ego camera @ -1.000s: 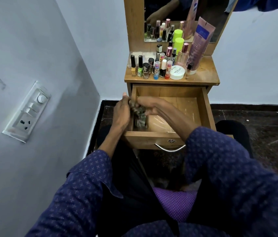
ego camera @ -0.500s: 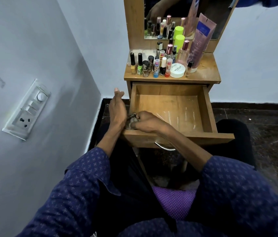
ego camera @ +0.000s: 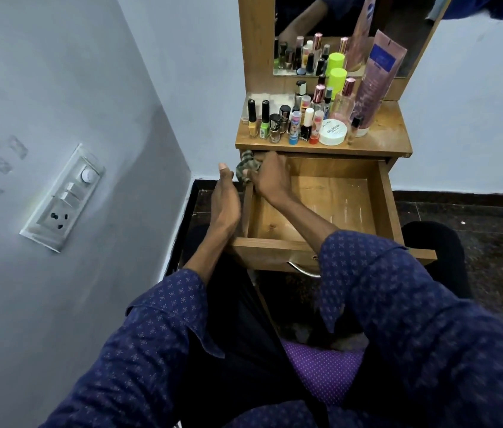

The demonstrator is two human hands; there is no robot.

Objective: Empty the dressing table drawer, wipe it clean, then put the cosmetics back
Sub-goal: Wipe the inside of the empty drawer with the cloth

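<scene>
Two hands were at the drawer's left side, and the wiping step was in hand. Furthest left, the left hand [ego camera: 225, 199] lay along the outside of the drawer's left wall, fingers straight and holding nothing, apparently steadying it. Just to its right, the right hand [ego camera: 270, 177] reached across into the far-left corner with its fingers curled on a crumpled checked cloth [ego camera: 245, 165], which was pressed at the top of the left wall, just under the worktop's front edge. The drawer [ego camera: 386, 196] stood pulled fully out, its wooden floor bare of any cosmetics; pale streaks showed on the right half of the floor. The cosmetics [ego camera: 302, 122] stood in a crowded group on the worktop [ego camera: 389, 140] above, below the mirror. Judging from this, the emptying was done and the wiping only partly so: the next move would call for drawing the cloth rightward along the back wall and over the streaked floor before any bottle went back in.
</scene>
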